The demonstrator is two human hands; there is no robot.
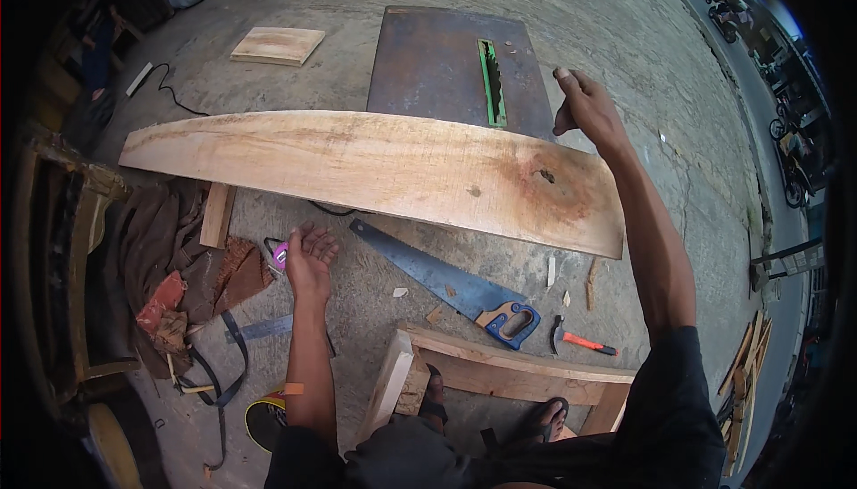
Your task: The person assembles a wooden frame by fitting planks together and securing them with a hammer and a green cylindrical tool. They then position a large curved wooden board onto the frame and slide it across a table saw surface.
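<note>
A long pale wooden plank [375, 158] with a curved far edge and a dark knot reaches across in front of me, covering the near part of a dark metal table [428, 60] with a green-rimmed saw slot [491, 83]. My right hand [589, 109] is raised just beyond the plank's right end, thumb and forefinger apart, with nothing plain between them. On the near side, my left hand [310, 257] has its palm turned up and its fingers loosely spread. Right beside it is a purple tape measure [278, 255], apparently not gripped.
A handsaw [446, 275] and a hammer [582, 339] lie on the concrete. By my feet stands a wooden frame [500, 355]. Brown cloth [165, 230] and straps [234, 359] are heaped left; a short board [278, 45] lies farther off. Motorbikes [790, 163] line the road.
</note>
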